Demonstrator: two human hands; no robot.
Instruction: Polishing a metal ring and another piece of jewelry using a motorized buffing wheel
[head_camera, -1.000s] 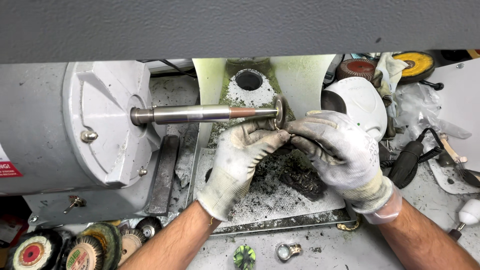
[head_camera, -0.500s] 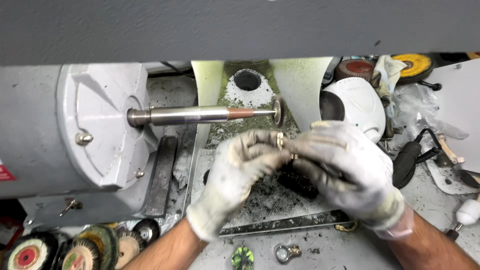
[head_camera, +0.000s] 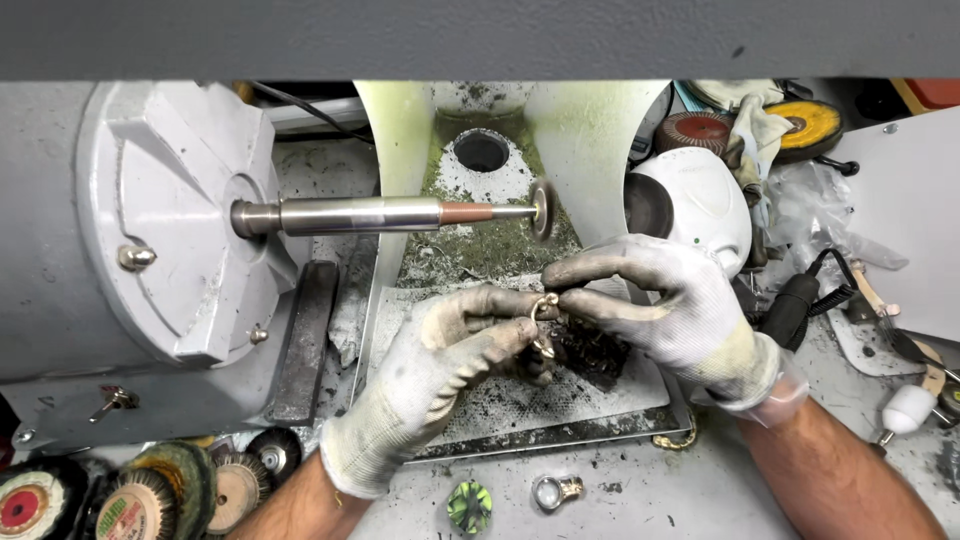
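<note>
While both gloved hands pinch it between them, the ring (head_camera: 545, 305) sits just below and in front of the buffing wheel, above the tray. Nearest, on the desk (head_camera: 620, 500): a second ring (head_camera: 556, 490), a green disc (head_camera: 469, 505), and brush wheels (head_camera: 130, 495) at the near left. Left hand (head_camera: 440, 370): grip closed, thumb and fingers on the ring's near side. Right hand (head_camera: 680, 310): grip closed, fingertips on its far side. Handling, as judged: keep both pinches firm and low on the band, present one face at a time to the wheel's lower edge with light pressure, and keep glove tips off the spindle. Ring: small, pale yellow metal, thin band, partly hidden by fingers; finish not discernible. Beyond: tray (head_camera: 640, 395) of dark debris, small wheel (head_camera: 543, 208) on a tapered spindle (head_camera: 370, 215), grey motor (head_camera: 130, 230), dust hood (head_camera: 480, 150).
</note>
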